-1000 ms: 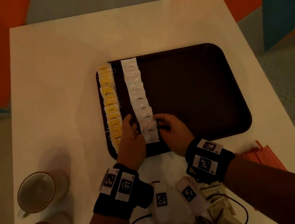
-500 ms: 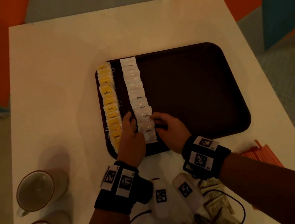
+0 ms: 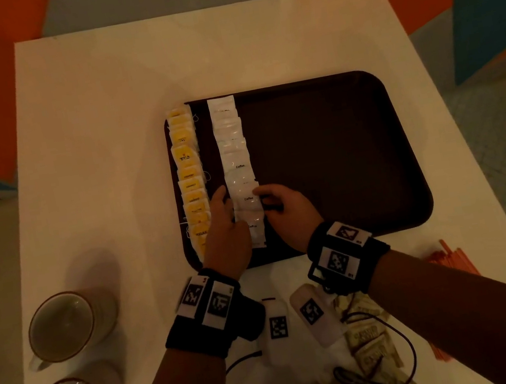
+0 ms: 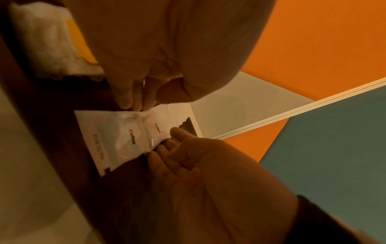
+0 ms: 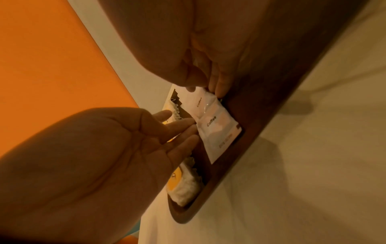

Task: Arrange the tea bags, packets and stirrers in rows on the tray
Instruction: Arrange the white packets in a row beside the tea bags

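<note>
Both hands squaring up the white coffee-packet row on the tray.

Left hand (image 3: 224, 230), fingers straight, no grip, touches the row's left edge; right hand (image 3: 288, 209), fingers loosely extended, touches its right edge. Coffee packets (image 3: 235, 161) overlap in a column on the dark tray (image 3: 338, 150), yellow tea bags (image 3: 189, 182) just beside. Orange stirrers (image 3: 451, 262) and beige packets (image 3: 367, 340) lie on the tabletop (image 3: 128, 95); two mugs (image 3: 63, 327) sit left.
</note>
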{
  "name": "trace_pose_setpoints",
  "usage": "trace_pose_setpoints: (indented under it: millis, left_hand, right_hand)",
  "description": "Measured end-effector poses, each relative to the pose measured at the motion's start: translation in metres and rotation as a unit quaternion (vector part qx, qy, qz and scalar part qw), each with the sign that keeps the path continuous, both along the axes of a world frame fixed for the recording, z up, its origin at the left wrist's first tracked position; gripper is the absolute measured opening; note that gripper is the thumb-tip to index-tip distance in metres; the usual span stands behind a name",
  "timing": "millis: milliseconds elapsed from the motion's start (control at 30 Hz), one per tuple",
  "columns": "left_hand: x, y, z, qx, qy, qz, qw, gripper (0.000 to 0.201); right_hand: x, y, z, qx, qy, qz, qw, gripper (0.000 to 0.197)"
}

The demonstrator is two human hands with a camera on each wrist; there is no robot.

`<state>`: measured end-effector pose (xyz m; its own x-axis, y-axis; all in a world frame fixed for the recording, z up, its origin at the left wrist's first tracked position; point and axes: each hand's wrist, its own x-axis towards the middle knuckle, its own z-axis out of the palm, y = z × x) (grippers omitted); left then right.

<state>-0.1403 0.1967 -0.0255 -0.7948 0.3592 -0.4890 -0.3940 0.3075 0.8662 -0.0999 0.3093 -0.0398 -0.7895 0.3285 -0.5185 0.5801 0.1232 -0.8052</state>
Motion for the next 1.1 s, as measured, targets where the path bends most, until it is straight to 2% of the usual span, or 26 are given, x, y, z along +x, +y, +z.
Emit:
trace_pose_setpoints:
  millis: [367,833,967,1100]
  left_hand:
    - [-0.001,0.002,-0.001,0.029,-0.015,0.016,0.999,0.063]
    - [-0.013,0.008,-0.008,-0.036,0.070,-0.046,0.996,0.059]
    - [-0.010,0.007,-0.003,0.005,0.038,-0.016,0.999,0.062]
    - [-0.001,0.006,-0.001,0.011,0.044,-0.005,0.999,0.060]
  right_hand:
    - [0.001,0.002,-0.004,0.008,0.017,0.002,1.000,0.046]
    - [0.001,0.005,-0.006,0.006,0.019,0.006,1.000,0.046]
    - [0.000,0.006,-0.005,0.013,0.017,0.018,1.000,0.048]
    - [0.002,0.005,-0.002,0.026,0.026,0.020,0.999,0.046]
